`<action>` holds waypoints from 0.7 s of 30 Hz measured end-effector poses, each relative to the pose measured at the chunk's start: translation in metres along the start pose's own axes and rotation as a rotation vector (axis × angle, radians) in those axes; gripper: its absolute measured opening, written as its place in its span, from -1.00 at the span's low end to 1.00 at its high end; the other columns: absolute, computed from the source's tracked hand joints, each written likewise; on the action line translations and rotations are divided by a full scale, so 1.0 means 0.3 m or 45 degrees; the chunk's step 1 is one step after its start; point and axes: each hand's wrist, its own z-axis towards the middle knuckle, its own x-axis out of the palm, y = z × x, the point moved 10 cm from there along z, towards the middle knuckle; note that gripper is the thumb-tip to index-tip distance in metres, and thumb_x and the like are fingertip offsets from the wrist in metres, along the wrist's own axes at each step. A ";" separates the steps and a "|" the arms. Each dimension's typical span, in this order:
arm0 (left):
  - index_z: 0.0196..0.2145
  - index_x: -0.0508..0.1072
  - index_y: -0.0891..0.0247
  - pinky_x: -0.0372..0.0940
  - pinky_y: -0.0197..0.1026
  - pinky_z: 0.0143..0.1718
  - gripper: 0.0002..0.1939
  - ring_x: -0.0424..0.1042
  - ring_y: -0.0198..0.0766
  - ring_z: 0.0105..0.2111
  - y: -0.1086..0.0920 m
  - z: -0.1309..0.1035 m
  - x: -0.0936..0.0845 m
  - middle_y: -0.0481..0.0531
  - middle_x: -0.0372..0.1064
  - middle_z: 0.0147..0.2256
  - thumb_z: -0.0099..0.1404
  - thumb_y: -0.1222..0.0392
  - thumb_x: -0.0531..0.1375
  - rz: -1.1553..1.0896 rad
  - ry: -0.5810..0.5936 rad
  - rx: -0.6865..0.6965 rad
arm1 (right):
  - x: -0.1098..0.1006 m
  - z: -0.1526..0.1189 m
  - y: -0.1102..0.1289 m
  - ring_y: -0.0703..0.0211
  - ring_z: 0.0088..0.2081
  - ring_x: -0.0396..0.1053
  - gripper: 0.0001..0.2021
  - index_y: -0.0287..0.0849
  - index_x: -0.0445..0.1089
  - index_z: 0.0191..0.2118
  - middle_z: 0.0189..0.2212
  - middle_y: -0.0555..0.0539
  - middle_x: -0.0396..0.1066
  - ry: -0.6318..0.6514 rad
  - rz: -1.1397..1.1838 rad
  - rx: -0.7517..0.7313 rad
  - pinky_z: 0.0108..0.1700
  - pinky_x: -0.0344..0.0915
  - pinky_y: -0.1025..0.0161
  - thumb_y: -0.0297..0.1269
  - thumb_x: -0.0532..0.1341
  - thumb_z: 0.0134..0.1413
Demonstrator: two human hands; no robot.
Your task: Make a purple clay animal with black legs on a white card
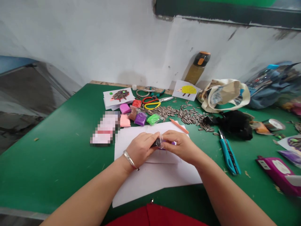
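My left hand (141,148), with a silver bangle at the wrist, is closed around a small black packet (155,143) in clear plastic, which looks like modelling clay. The fingers of my right hand (180,145) pinch the clear wrapper at the packet's right end. Both hands are just above a smaller white sheet (162,158) with a purple shape on it, mostly hidden by my fingers. Larger white paper (138,188) lies beneath. Behind the hands are wrapped clay packets in purple (140,119), green (153,119) and pink (125,121), and an orange stick (179,126).
Sunflower seeds (188,115) are scattered behind the paper, near yellow-handled scissors (152,105) and hedgehog pictures (119,96). A teal utility knife (229,157), blade exposed, lies to the right, before a black bag (237,125). A blurred-out pink rectangle (105,128) lies left. A bottle (197,68) stands behind.
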 end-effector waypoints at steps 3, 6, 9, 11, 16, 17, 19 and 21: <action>0.12 0.27 0.38 0.36 -0.03 -0.17 -0.61 0.42 -0.13 -0.23 0.002 -0.003 0.004 0.19 0.48 -0.16 0.36 0.26 0.11 0.017 -0.006 -0.007 | -0.006 -0.002 0.004 0.24 -0.35 0.29 -0.88 -0.11 0.46 -0.46 -0.41 0.01 0.31 -0.096 -0.102 0.006 -0.30 0.24 0.25 -0.34 0.24 0.08; 0.11 0.29 0.37 0.36 -0.03 -0.16 -0.63 0.42 -0.13 -0.21 0.002 -0.005 0.006 0.18 0.48 -0.15 0.36 0.27 0.09 0.013 -0.010 -0.018 | -0.003 -0.003 0.017 0.24 -0.33 0.29 -0.90 -0.11 0.49 -0.42 -0.42 0.00 0.29 -0.160 -0.157 -0.023 -0.28 0.25 0.25 -0.37 0.24 0.09; 0.12 0.28 0.34 0.37 -0.03 -0.15 -0.62 0.42 -0.14 -0.21 0.000 -0.005 0.010 0.16 0.48 -0.14 0.37 0.26 0.09 0.009 -0.004 -0.028 | -0.001 -0.003 0.036 0.23 -0.32 0.29 -0.87 -0.13 0.48 -0.43 -0.42 0.00 0.29 -0.190 -0.179 -0.072 -0.26 0.25 0.25 -0.42 0.22 0.09; 0.12 0.28 0.34 0.37 -0.03 -0.16 -0.62 0.43 -0.15 -0.22 -0.003 -0.004 0.013 0.16 0.48 -0.15 0.37 0.25 0.07 0.014 0.004 -0.026 | -0.004 -0.002 0.043 0.23 -0.34 0.28 -0.85 -0.15 0.45 -0.46 -0.44 0.00 0.28 -0.208 -0.206 -0.084 -0.27 0.25 0.25 -0.47 0.20 0.07; 0.09 0.29 0.36 0.37 -0.04 -0.16 -0.65 0.43 -0.14 -0.22 0.000 -0.002 0.006 0.15 0.48 -0.16 0.37 0.25 0.09 0.034 -0.025 -0.032 | -0.005 -0.001 0.038 0.24 -0.31 0.31 -0.86 -0.14 0.45 -0.43 -0.40 0.00 0.32 -0.159 -0.179 -0.079 -0.25 0.26 0.26 -0.44 0.20 0.11; 0.09 0.30 0.36 0.37 -0.04 -0.16 -0.65 0.43 -0.13 -0.22 0.001 -0.003 0.003 0.16 0.48 -0.15 0.36 0.26 0.10 0.040 -0.036 -0.033 | -0.002 -0.001 0.035 0.25 -0.31 0.32 -0.88 -0.12 0.47 -0.40 -0.38 0.00 0.33 -0.136 -0.161 -0.074 -0.25 0.27 0.27 -0.41 0.21 0.12; 0.08 0.30 0.39 0.37 -0.03 -0.16 -0.65 0.43 -0.13 -0.22 0.000 -0.004 -0.001 0.17 0.48 -0.16 0.36 0.26 0.10 0.054 -0.049 -0.027 | 0.002 -0.001 0.029 0.26 -0.31 0.32 -0.90 -0.10 0.48 -0.37 -0.37 0.01 0.34 -0.118 -0.154 -0.058 -0.24 0.27 0.28 -0.37 0.23 0.12; 0.08 0.30 0.40 0.38 -0.03 -0.18 -0.65 0.43 -0.13 -0.23 -0.003 -0.006 0.001 0.18 0.48 -0.17 0.36 0.27 0.09 0.064 -0.045 -0.014 | 0.005 0.000 0.029 0.25 -0.31 0.32 -0.92 -0.12 0.49 -0.37 -0.38 0.00 0.33 -0.125 -0.192 -0.048 -0.24 0.26 0.27 -0.38 0.24 0.11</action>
